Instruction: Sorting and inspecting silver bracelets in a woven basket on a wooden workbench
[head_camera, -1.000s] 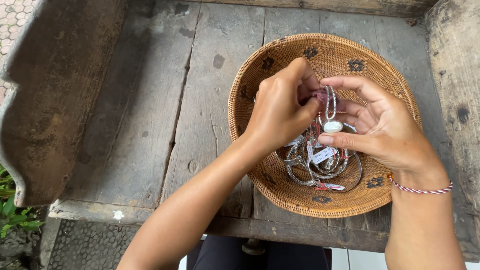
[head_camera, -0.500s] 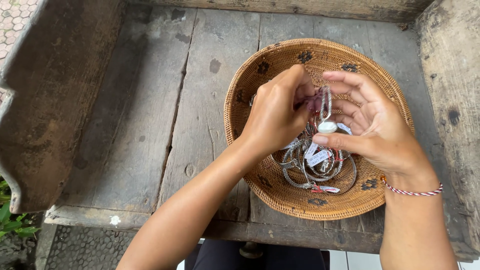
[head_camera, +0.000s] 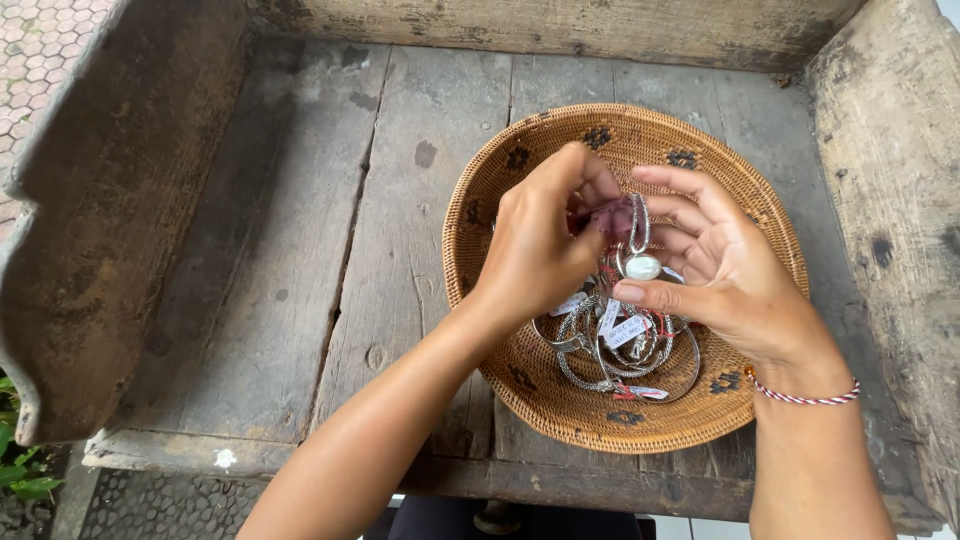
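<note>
A round woven basket (head_camera: 520, 160) sits on a worn wooden bench and holds several silver bangles (head_camera: 620, 350) with small paper tags. Both hands hover over it. My left hand (head_camera: 535, 245) pinches a small pink piece against a silver bracelet (head_camera: 638, 228) set with a white oval stone. My right hand (head_camera: 725, 270) cups that bracelet from the right, thumb under the stone and fingers behind it. A red-and-white string band circles my right wrist.
The grey plank seat (head_camera: 300, 250) stretches left of the basket. A raised wooden armrest (head_camera: 110, 200) bounds the left side, another wooden side (head_camera: 890, 150) the right, and a backrest runs along the top. Paving and green leaves show at the far left.
The view has shifted, so basket and hands sit slightly lower and further left in the frame. Both hands keep hold of the bracelet; the fingers have shifted only slightly.
</note>
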